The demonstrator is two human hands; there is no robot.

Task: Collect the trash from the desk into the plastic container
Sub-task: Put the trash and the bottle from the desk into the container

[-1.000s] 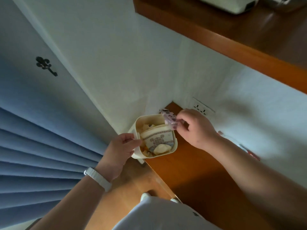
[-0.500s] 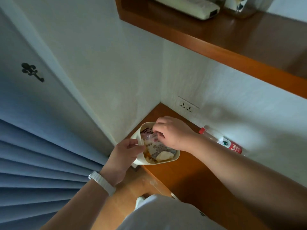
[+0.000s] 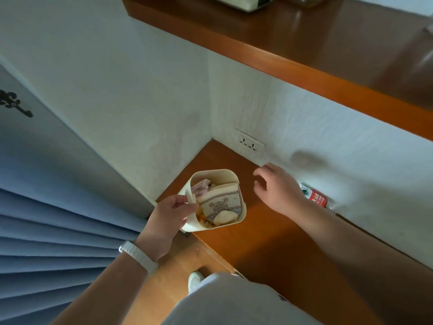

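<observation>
The right grip (image 3: 278,191) has left the pink wrapper (image 3: 200,187) in the container (image 3: 212,171) and pulled back right of centre over the table (image 3: 234,158), released and empty. The left grip (image 3: 173,214) grasps the container's left rim at the table's edge, mid-frame. It looks crammed, so forcing in the bottle (image 3: 315,198) by the wall could tip it or spill trash.

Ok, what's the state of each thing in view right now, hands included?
plastic container: open-topped, holding trash.
pink wrapper: inside the container.
left hand: grips the container's rim.
right hand: empty, fingers loosely curled, above the desk.
bottle: lying on its side on the desk.
</observation>
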